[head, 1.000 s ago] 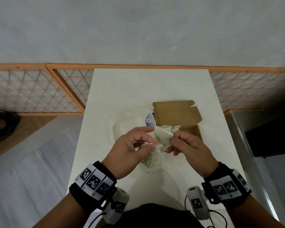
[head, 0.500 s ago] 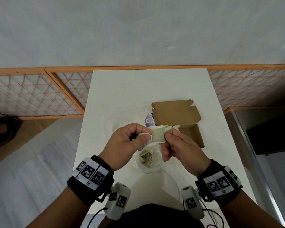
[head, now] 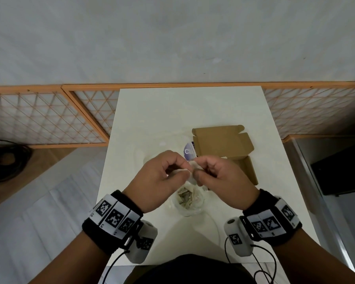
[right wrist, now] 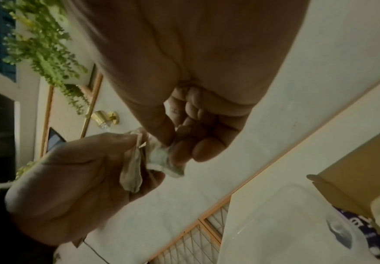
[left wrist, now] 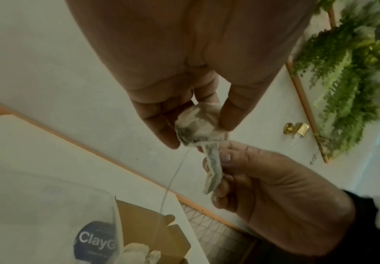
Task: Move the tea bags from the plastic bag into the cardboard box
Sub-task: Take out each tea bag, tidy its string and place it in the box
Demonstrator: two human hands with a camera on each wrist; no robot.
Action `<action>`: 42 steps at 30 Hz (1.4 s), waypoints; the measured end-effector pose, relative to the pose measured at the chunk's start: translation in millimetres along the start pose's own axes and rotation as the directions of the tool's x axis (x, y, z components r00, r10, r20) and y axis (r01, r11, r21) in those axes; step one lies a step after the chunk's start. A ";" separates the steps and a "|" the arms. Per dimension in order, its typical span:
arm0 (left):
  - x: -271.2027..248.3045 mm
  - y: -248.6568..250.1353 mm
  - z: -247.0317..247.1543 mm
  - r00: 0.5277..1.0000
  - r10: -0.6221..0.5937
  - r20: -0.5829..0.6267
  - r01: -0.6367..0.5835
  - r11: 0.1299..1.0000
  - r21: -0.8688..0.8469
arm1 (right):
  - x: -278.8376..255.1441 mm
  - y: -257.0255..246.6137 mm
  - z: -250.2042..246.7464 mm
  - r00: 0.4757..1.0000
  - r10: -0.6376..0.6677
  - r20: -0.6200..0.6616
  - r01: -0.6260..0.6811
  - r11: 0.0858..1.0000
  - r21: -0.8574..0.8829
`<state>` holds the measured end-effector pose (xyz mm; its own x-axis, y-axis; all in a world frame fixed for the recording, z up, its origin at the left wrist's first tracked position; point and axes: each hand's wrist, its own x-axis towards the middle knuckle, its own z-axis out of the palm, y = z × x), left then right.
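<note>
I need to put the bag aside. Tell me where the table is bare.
The table is bare between its far edge and the cardboard box, and along its left side beside the left hand. It is crowded in the middle: box, plastic bag, right hand.

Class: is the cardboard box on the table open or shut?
Open. The cardboard box has its lid flap folded back in the head view, and a pale tea bag lies inside.

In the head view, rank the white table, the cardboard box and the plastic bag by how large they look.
1. White table, by far the largest.
2. Cardboard box, open flaps included.
3. Plastic bag, though both hands cover its top, so its full extent is unsure.
</note>
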<state>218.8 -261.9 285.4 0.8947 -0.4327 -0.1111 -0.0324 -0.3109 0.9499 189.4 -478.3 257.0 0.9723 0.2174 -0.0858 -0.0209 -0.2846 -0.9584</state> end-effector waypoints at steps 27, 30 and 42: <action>0.0 -6.9 15.5 0.997 0.034 -0.066 -0.056 0.930 -0.364 | -5.1 -10.0 14.6 0.990 0.083 -0.114 -0.033 0.922 0.386; -0.4 -5.8 16.1 0.995 0.031 -0.090 -0.062 0.929 -0.365 | -6.6 -13.0 15.8 0.993 0.083 -0.084 -0.046 0.929 0.368; -2.9 -5.7 4.1 0.973 -0.065 -0.221 -0.031 0.913 -0.407 | 9.9 26.5 8.4 0.980 0.192 -0.060 -0.190 0.981 0.043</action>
<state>214.6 -262.4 279.1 0.9712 -0.2135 -0.1055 0.1238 0.0742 0.9895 196.6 -475.8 228.5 0.9624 0.1021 -0.2518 -0.2149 -0.2807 -0.9354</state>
